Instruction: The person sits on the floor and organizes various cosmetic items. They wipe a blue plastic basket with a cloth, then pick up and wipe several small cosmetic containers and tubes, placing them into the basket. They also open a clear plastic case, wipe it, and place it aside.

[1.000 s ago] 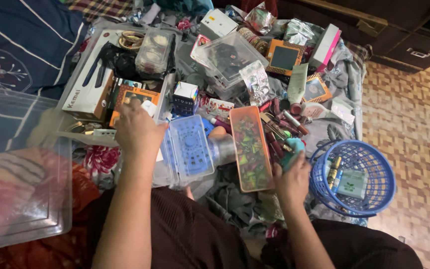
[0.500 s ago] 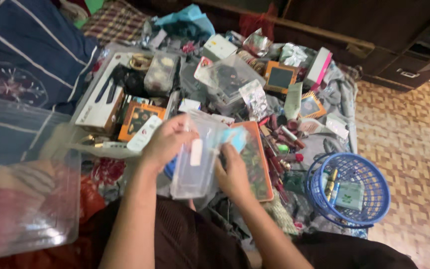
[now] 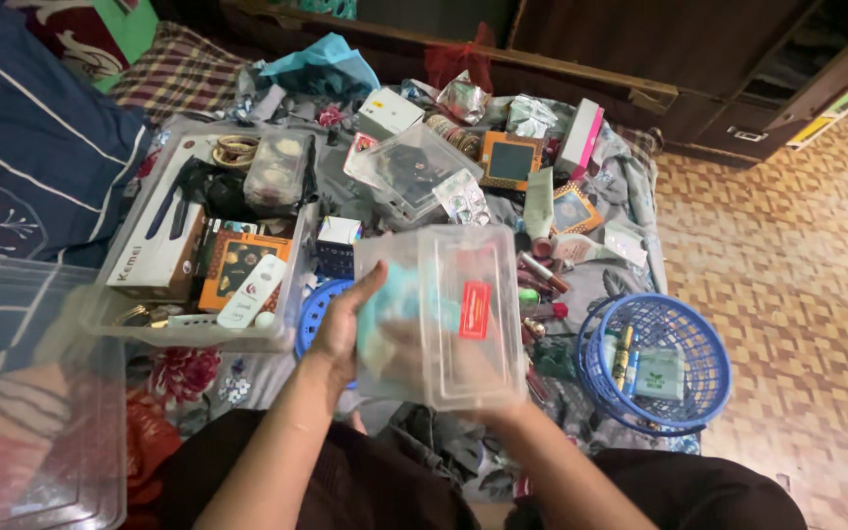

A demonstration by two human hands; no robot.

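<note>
Clear plastic box (image 3: 441,314), gripped by the left hand (image 3: 345,329) at its near-left edge and the right hand (image 3: 483,378) from beneath, hangs above unsorted cosmetics left of the barely filled blue basket (image 3: 684,393).

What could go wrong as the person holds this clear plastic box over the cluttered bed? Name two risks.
The clear box is held in both hands above loose cosmetics; if it slipped it might knock them about. The blue basket sits near the bed's edge, so a nudge from the right hand could possibly tip it floorward.
</note>
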